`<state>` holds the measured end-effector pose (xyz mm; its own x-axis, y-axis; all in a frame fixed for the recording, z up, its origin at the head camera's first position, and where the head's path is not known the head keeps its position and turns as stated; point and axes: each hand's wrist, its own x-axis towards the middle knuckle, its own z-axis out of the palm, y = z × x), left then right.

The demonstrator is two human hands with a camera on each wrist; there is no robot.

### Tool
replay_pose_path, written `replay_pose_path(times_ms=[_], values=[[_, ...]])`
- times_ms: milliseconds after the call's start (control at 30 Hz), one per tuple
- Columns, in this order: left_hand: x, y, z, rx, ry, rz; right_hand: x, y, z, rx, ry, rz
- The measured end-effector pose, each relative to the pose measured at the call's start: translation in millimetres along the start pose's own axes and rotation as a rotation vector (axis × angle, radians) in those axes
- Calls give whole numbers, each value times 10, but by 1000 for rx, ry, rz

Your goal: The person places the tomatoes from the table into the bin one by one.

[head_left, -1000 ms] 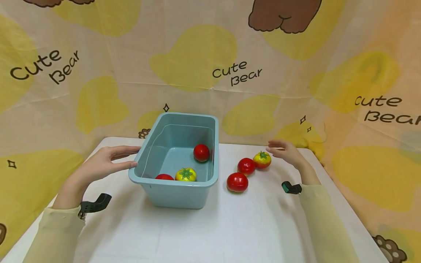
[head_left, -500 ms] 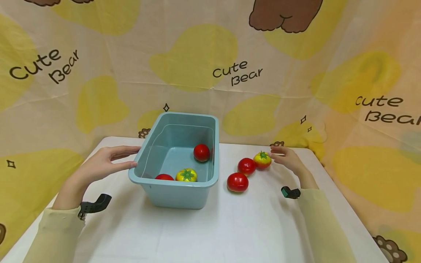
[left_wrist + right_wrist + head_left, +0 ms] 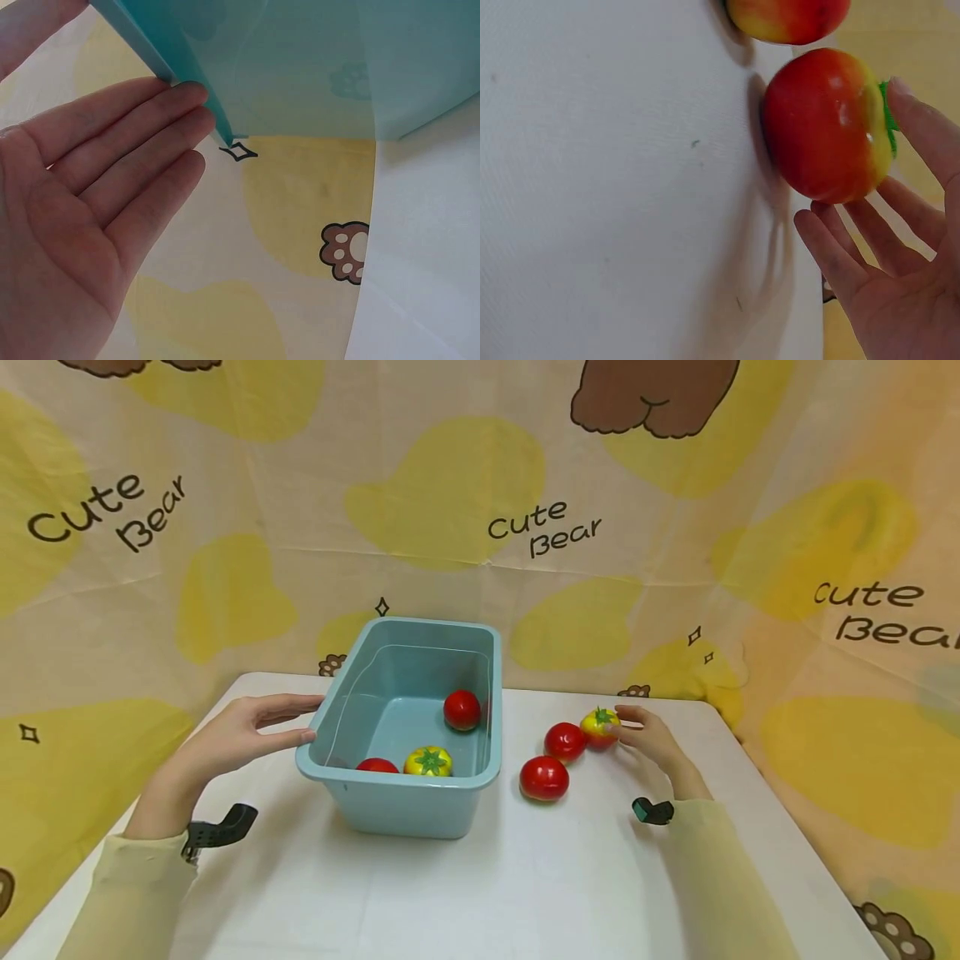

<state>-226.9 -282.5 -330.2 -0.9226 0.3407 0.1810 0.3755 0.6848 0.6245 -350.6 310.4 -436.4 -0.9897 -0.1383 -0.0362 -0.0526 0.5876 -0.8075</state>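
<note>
My left hand (image 3: 236,735) rests straight fingers and thumb against the left rim of a light-blue plastic bin (image 3: 405,810). The left wrist view shows those fingertips touching the bin's edge (image 3: 206,105). At the right, my right hand (image 3: 652,739) is beside a red-and-yellow tomato (image 3: 600,724) with a green stem top. In the right wrist view its thumb is by the stem of that tomato (image 3: 825,127), and loosely extended fingers are at its side. Whether they touch it is hard to tell. Two red tomatoes, one behind (image 3: 564,742) and one nearer (image 3: 543,778), lie just left.
Inside the bin are a red tomato (image 3: 462,710), a yellow-topped tomato (image 3: 428,762) and a partly hidden red one (image 3: 377,766). A white table (image 3: 300,893) bears everything. Behind it hangs a patterned cloth (image 3: 420,485). Each wrist wears a black strap with a camera mount.
My right hand has come down and slightly nearer, its fingers now around the far right tomato's side. The left hand and the bin stay in place.
</note>
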Motion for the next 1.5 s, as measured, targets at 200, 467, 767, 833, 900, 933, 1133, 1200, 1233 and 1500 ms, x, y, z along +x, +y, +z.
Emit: replay_pose_path(times_ms=[200, 467, 767, 833, 900, 933, 1133, 1200, 1233, 1500], values=[[2, -11, 6, -5, 2, 6, 42, 42, 98, -5, 3, 62], [-5, -7, 6, -4, 0, 1, 76, 70, 190, 3, 26, 77], [-11, -27, 7, -3, 5, 6, 62, 92, 255, 30, 49, 114], [-9, -29, 6, -3, 8, 6, 63, 101, 257, 44, 57, 119], [-8, -30, 7, -4, 11, 5, 62, 107, 259, 50, 60, 119], [-6, -30, 7, -4, 12, 3, 61, 109, 258, 52, 61, 121], [9, -30, 14, -14, 12, 2, 45, 106, 242, 49, 78, 122], [13, -28, 15, -23, 9, 7, 45, 110, 233, 41, 82, 113], [13, -26, 14, -23, 8, 6, 46, 113, 228, 37, 83, 109], [11, -35, 6, -17, 10, 5, 44, 121, 202, 22, 83, 115]])
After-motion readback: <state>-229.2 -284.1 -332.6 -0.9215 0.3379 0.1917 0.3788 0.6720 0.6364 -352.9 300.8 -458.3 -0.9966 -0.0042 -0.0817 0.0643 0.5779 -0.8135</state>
